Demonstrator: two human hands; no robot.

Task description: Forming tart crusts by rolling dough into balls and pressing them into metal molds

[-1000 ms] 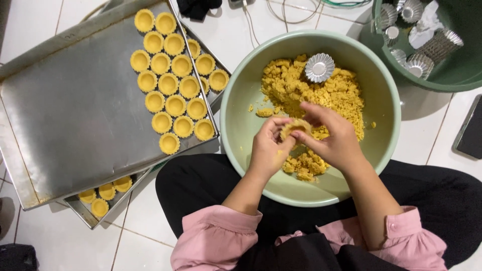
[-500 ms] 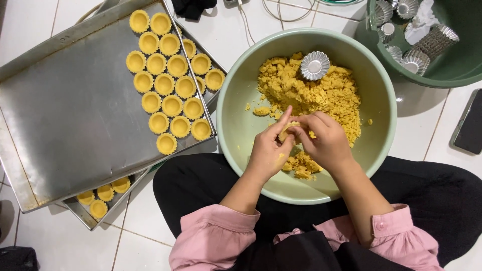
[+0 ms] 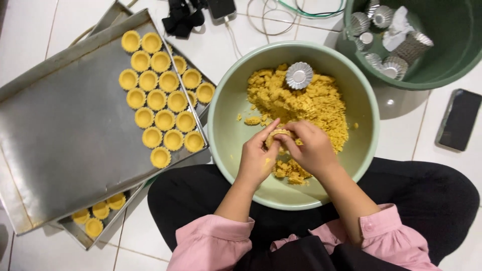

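Note:
Over a pale green bowl [image 3: 228, 125] of crumbly yellow dough [image 3: 306, 103], my left hand [image 3: 258, 158] and my right hand [image 3: 311, 148] meet around a small lump of dough [image 3: 277, 134]. The fingers of both hands press on the lump, which may sit in a small mould that I cannot make out. A fluted metal tart mould [image 3: 299, 75] lies upside down on the dough at the far side of the bowl. To the left, a metal baking tray [image 3: 60, 130] carries several yellow tart shells [image 3: 160, 113] along its right edge.
A second tray [image 3: 88, 233] with a few shells sticks out from under the first. A dark green tub [image 3: 452, 65] with several empty metal moulds stands at the top right. A black phone [image 3: 459, 120] lies on the tiled floor at right; cables and a black object lie at the top.
Both hands have drawn slightly towards me over the bowl while working the lump of dough between the fingers. The view has shifted a little.

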